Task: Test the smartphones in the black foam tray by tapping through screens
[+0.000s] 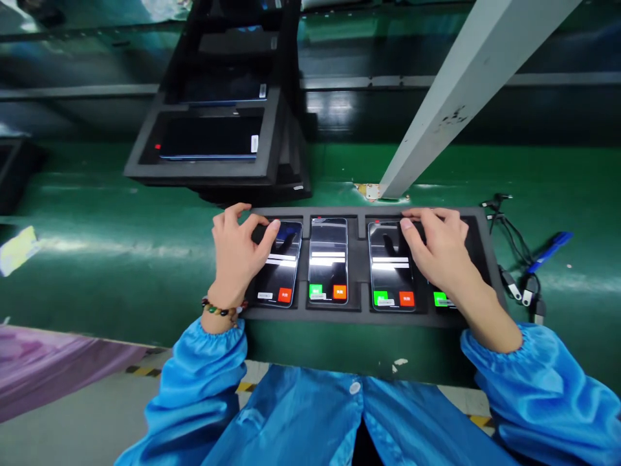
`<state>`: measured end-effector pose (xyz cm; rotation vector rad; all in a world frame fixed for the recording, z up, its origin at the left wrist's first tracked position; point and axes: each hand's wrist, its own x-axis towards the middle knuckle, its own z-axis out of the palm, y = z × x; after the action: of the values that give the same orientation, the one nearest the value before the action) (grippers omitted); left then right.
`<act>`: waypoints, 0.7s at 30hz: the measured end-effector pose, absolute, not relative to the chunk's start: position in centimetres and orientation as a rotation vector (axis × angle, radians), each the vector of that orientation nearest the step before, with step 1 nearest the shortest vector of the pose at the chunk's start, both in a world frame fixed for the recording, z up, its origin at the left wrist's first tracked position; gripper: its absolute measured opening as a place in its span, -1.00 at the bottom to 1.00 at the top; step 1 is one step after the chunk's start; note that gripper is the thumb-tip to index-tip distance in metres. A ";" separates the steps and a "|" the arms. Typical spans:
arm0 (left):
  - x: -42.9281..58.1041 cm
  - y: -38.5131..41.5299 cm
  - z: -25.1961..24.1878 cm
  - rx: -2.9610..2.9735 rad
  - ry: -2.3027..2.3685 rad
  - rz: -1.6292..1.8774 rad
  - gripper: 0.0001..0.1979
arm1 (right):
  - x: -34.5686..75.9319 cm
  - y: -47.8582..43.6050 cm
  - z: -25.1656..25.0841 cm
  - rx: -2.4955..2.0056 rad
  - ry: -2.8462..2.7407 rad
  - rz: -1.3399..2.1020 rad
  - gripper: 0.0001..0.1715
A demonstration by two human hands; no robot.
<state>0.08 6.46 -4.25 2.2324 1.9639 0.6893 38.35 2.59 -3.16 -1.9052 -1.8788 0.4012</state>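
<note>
A dark foam tray (pixel 359 262) lies in front of me with several smartphones set in its slots, screens lit. My left hand (pixel 237 255) is over the leftmost phone (pixel 277 278), thumb and curved fingers apart near its upper left side. My right hand (pixel 439 249) hovers over the rightmost phone (pixel 442 300), covering most of it. Its thumb and forefinger point toward the upper right corner of another phone (pixel 391 285), which shows green and red squares. Between the hands sits a narrower-looking phone (pixel 328 275) with the same squares. Contact with the phones is unclear.
A stack of foam trays (pixel 204 169) holding dark-screened phones stands behind, to the left. A slanted grey post (pixel 451 97) rises from the green bench (pixel 121 259). Black cables (pixel 517 239) and a blue pen-like item (pixel 550 251) lie at the right.
</note>
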 end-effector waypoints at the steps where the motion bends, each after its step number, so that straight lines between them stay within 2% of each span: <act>1: 0.1 6.3 -4.2 2.227 1.989 0.686 -0.60 | 38.2 2.6 -3.1 -1.896 -1.873 0.408 -0.62; 6: 0.1 6.0 -4.0 2.302 1.943 0.623 -0.57 | 38.2 1.9 -1.9 -1.878 -1.786 0.434 -0.61; 11: 0.5 5.7 -3.6 2.369 1.869 0.504 -0.55 | 39.1 0.7 -0.5 -1.632 -1.737 0.200 -0.54; 17: 1.5 6.1 -3.5 2.393 1.972 0.501 -0.47 | 38.9 1.9 -2.0 -1.938 -1.955 0.358 -0.46; 21: 1.1 6.5 -3.8 2.431 1.948 0.576 -0.47 | 36.5 2.2 -1.7 -1.898 -1.983 0.196 -0.47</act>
<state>1.13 6.48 -3.82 2.4313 1.9485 0.5760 36.52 2.15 -1.68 -1.8980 -1.9829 0.1962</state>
